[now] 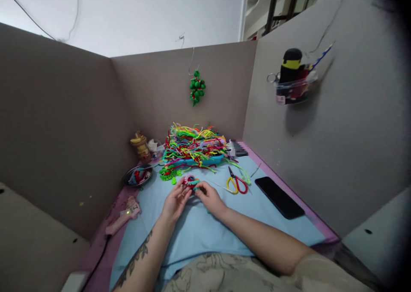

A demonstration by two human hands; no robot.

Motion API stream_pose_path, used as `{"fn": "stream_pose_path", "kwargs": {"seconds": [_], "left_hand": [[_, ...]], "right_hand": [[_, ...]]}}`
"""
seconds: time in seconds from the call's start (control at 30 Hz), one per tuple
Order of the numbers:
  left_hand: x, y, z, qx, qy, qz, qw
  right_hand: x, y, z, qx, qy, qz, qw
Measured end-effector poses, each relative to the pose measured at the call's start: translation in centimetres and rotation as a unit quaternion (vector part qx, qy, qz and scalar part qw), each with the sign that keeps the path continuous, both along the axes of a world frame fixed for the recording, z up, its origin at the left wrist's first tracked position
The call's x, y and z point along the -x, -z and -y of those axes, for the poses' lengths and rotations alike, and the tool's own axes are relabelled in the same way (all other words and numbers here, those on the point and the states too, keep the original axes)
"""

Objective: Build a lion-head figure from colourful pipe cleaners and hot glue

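Observation:
Between my two hands is a small craft piece of bent pipe cleaners (192, 181) in pink, red and teal. My left hand (176, 200) grips it from the left, fingers curled up around its edge. From the other side, my right hand (209, 196) pinches its lower right part, where a teal strand shows; the fingertips are partly hidden. Just beyond the hands lies a green coiled pipe-cleaner piece (168, 173) with red bits. Scissors (236, 183) with one yellow and one red handle rest to the right.
A blue tray (210, 160) heaped with colourful pipe cleaners (195, 142) stands at the back. A dark bowl (138, 176) and a pink glue gun (124, 219) with a lit green light are at left. A black phone (279, 198) lies right. Grey partitions enclose the table.

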State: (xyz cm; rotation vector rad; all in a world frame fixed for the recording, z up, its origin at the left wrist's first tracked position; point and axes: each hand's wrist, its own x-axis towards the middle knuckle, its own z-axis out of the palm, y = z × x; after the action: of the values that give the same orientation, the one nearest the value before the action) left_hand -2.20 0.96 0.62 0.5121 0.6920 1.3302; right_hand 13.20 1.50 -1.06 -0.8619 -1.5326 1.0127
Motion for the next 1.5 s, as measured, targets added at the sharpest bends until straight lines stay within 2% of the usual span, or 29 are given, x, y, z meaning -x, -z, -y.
{"fn": "stream_pose_path", "kwargs": {"seconds": [0.1, 0.3, 0.57, 0.9, 1.23, 1.5], "left_hand": [[0.1, 0.3, -0.3, 0.033, -0.022, -0.023, 0.999], [-0.4, 0.5, -0.2, 0.039, -0.061, -0.086, 0.994], [-1.3, 0.6, 0.1, 0.053, -0.095, -0.062, 0.992], [-1.6, -0.1, 1.1, 0.023, -0.032, -0.035, 0.999], [-1.9, 0.2, 1.4, -0.011, 0.005, -0.04, 0.999], [-1.9, 0.0, 1.6, -0.014, -0.001, -0.047, 0.999]], "right_hand": [[-0.1, -0.1, 0.1, -0.006, 0.003, 0.003, 1.0], [-0.3, 0.5, -0.3, -0.034, 0.035, 0.037, 0.998], [-0.4, -0.5, 0.5, -0.11, 0.083, 0.088, 0.987], [-0.5, 0.0, 0.1, -0.136, 0.145, 0.087, 0.976], [-0.7, -0.1, -0.2, -0.153, 0.153, 0.082, 0.973], [-1.0, -0.5, -0.2, -0.152, 0.145, 0.081, 0.974]]}}
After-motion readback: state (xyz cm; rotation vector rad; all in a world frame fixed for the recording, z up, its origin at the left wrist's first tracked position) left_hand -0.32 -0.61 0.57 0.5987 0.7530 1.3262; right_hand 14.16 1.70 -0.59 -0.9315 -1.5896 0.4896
